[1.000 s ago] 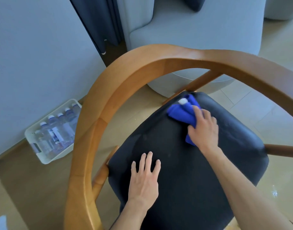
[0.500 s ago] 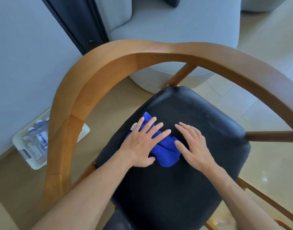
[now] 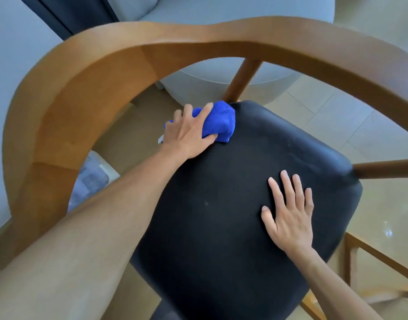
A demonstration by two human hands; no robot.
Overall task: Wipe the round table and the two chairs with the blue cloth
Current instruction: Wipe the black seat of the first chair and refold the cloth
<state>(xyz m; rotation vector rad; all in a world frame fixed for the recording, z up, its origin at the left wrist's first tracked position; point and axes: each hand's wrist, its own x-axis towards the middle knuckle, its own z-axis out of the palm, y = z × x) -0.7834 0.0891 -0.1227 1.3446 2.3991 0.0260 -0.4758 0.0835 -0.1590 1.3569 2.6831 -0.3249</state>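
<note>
The blue cloth (image 3: 221,122), a soft, nappy bundle bunched into a lump, sits at the far left corner of the chair seat (image 3: 233,204), touching the padded edge just beside the base of a round wooden spindle (image 3: 241,83). The left hand (image 3: 189,132) grips it, fingers curled over the top and thumb tucked under the near side; a small white tag (image 3: 160,139) pokes out to the left. The right hand (image 3: 290,215) lies flat on the seat's near right part, fingers straight and slightly spread, well apart from the cloth. The seat is black, smooth, faintly scuffed, with rounded corners. Between the two hands it is bare. A broad curved rail (image 3: 94,72) of smooth honey-coloured wood arcs over the far and left sides, close above the left forearm. Beyond it stands a grey upholstered sofa (image 3: 221,75) on a pale tiled floor (image 3: 337,116); a white tray of bottles (image 3: 94,179) lies on the floor at left, blurred.
</note>
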